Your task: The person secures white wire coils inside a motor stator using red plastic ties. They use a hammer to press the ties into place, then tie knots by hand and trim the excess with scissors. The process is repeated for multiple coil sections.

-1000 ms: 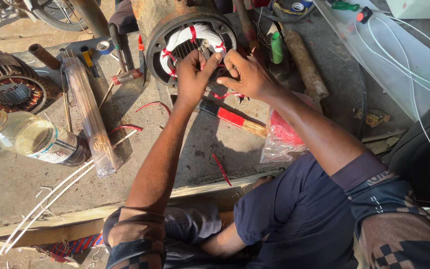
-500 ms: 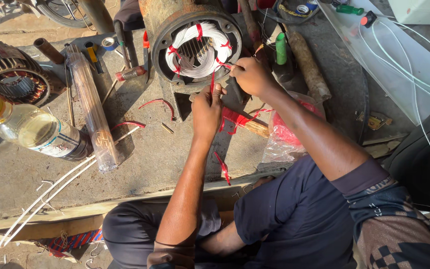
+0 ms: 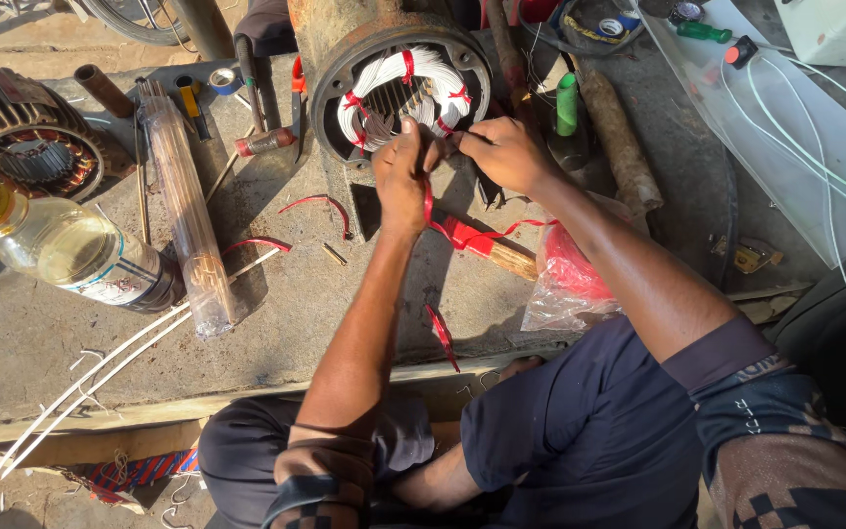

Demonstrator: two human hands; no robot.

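A: We are looking at the motor stator [image 3: 399, 83] first, lying at 12 o'clock on the concrete slab [image 3: 276, 323], its open end facing us. White coil windings [image 3: 384, 83] are ringing the bore, with red ties around them in several places.

B: And both hands are sitting at the housing's 6 o'clock edge. We are closing the left hand [image 3: 401, 181] narrow, fingers pinched on a red tape strip [image 3: 462, 235] that is trailing down toward 5 o'clock, its long axis running roughly from 11 to 5.

A: The right hand [image 3: 503, 155] is sitting just beside it at 3 o'clock, fingers curled tight on something small against the winding; we cannot tell what. Both hands are touching or nearly touching the housing, the left slightly nearer the bore.

B: Going outward, a wooden-handled tool [image 3: 501, 257] is lying under the tape, and a clear plastic bag with red contents [image 3: 570, 279] is resting at 4 o'clock of the hands.

A: At 9 o'clock a long clear sleeve of thin rods [image 3: 183, 196] is lying lengthwise, and beyond it an oil bottle with a yellow cap [image 3: 61, 245] and a 2nd finned stator [image 3: 22, 147].
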